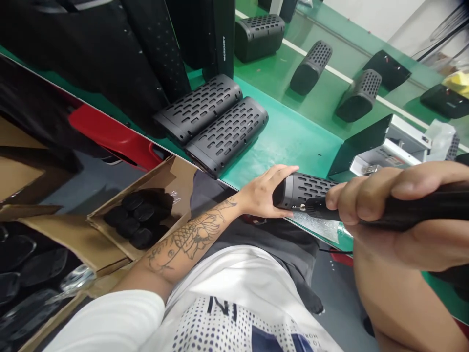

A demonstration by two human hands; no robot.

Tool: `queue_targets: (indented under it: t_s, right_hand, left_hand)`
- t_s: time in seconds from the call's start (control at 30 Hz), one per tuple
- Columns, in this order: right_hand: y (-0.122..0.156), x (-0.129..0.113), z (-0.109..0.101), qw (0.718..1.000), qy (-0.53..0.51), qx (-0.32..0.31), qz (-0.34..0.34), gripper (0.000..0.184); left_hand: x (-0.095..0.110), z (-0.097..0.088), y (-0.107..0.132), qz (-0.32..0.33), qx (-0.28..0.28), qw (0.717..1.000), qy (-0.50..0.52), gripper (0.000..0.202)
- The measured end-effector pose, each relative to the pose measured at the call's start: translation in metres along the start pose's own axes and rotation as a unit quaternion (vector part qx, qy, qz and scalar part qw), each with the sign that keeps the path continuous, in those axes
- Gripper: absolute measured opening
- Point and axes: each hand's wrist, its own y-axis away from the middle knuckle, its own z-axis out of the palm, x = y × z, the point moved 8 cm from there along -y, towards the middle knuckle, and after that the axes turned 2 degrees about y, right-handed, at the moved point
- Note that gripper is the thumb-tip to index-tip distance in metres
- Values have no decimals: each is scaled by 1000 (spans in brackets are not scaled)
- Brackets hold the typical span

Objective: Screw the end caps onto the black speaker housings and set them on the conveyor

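Observation:
My left hand (262,193) is closed around the end of a black perforated casing (311,185), thumb and fingers on opposite sides. The casing, which looks like a speaker housing, lies at the near edge of the green bench. In my right hand (388,215) is a black electric screwdriver (421,208), its fingers wrapped round the body. The tool's tip meets the casing's near side, beside a small shiny spot (302,208) that looks like a screw. Part of the casing is hidden behind my right hand.
Two similar casings (227,134) lie side by side on the bench mat (286,142). A metal box-like device (388,146) stands at the right. More casings (311,68) sit on the green conveyor behind. Cardboard boxes (106,215) of black parts and a red stool (110,134) are at the left.

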Motion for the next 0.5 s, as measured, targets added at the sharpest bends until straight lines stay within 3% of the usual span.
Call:
queue_targets:
  t_s: [0.3, 0.4, 0.5]
  right_hand:
    - [18, 11, -3, 994, -45, -81, -51, 37]
    - [19, 11, 5, 988, -47, -130, -61, 38]
    - [21, 15, 2, 990, -50, -129, -38, 43]
  left_hand:
    - [-3, 2, 0, 5, 5, 1000, 3, 127]
    - [0, 1, 0, 22, 8, 1000, -4, 125]
    - [1, 1, -1, 24, 8, 1000, -4, 124]
